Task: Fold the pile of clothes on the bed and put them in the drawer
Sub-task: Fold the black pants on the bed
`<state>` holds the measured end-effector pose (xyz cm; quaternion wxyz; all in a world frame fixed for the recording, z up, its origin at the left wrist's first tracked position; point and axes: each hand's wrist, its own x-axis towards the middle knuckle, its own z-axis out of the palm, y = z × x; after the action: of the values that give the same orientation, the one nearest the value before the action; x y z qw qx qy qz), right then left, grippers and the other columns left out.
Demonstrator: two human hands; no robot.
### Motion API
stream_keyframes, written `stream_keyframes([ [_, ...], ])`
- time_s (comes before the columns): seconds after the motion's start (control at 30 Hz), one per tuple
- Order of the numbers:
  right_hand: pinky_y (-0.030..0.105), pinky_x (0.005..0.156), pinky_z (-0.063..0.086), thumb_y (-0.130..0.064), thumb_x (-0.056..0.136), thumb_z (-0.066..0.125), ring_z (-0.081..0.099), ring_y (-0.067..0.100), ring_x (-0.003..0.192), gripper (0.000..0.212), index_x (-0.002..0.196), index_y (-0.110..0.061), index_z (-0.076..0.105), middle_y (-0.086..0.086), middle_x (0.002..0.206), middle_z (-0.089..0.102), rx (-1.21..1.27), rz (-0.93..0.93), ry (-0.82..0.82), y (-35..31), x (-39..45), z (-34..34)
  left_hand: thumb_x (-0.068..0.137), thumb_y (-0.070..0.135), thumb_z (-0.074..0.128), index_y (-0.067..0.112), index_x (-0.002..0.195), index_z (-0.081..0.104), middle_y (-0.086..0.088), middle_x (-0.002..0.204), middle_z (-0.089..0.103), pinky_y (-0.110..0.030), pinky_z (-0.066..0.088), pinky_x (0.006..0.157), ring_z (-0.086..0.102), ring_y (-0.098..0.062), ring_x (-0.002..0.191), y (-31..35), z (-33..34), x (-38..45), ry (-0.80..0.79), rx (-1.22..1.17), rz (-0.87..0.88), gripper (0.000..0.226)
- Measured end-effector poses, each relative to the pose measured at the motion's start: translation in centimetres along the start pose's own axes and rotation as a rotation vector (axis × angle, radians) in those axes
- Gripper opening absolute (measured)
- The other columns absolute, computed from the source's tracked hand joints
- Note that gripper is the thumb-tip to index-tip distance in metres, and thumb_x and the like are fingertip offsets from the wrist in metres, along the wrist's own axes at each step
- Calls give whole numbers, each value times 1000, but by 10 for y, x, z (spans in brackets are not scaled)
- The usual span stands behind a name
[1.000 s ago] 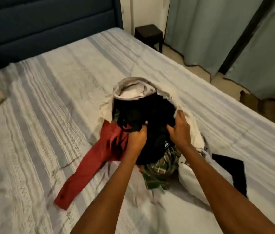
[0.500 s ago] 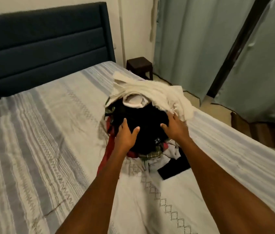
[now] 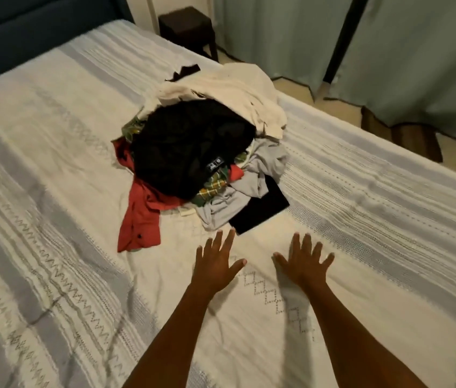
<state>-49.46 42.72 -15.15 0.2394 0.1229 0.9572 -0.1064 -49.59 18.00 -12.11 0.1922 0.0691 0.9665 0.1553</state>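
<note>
A pile of clothes [image 3: 193, 147] lies in a heap on the striped bed cover [image 3: 53, 219]. A black garment sits on top, a cream one [image 3: 238, 91] behind it, a red shirt [image 3: 143, 219] trails out to the left, and grey and plaid pieces show at the front. My left hand [image 3: 215, 264] and my right hand [image 3: 302, 264] are spread flat with straight fingers over the bare cover, just in front of the pile. Neither hand holds anything. No drawer is in view.
A dark blue headboard [image 3: 25, 29] runs along the upper left. A small dark stool [image 3: 187, 26] stands past the bed's far corner. Pale green curtains [image 3: 417, 51] hang on the right, with floor between them and the bed's edge.
Both hands have let go of the black garment and drawn back toward me. The pile now lies further up the bed, and my fingers are spread flat.
</note>
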Motion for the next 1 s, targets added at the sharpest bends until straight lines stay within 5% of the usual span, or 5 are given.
stream_keyframes([
  [0.13, 68, 113, -18, -89, 81, 9, -32, 33, 147, 98, 155, -33, -24, -1, 159, -38, 116, -14, 3, 21, 26, 42, 89, 79, 25, 40, 153, -16, -4, 167, -9, -57, 4, 120, 2, -31, 153, 20, 40, 51, -14, 33, -18, 85],
  [0.2, 69, 114, -13, -90, 82, 6, -28, 34, 149, 100, 158, -29, -16, 1, 163, -29, 88, -37, 104, 21, 34, 58, 88, 82, 21, 40, 155, -9, -5, 167, -5, -61, 4, 119, 2, -31, 153, 22, 67, 75, 52, 53, -58, 85],
  [0.4, 67, 119, 6, -75, 93, 36, -3, 39, 154, 92, 161, -17, 14, 11, 168, 2, 25, -62, 428, 22, 35, 77, 92, 78, 27, 28, 160, 8, -12, 166, 5, -62, 5, 119, 9, -35, 152, 14, 114, 88, 310, 240, -58, 86],
  [1.0, 62, 121, 9, -69, 97, 36, 0, 35, 155, 82, 161, -21, 16, 8, 168, 6, 52, -100, 613, 31, 36, 94, 99, 65, 25, 28, 159, 13, -9, 166, 9, -59, 8, 120, 8, -29, 153, 13, 125, 85, 469, 263, -48, 71],
])
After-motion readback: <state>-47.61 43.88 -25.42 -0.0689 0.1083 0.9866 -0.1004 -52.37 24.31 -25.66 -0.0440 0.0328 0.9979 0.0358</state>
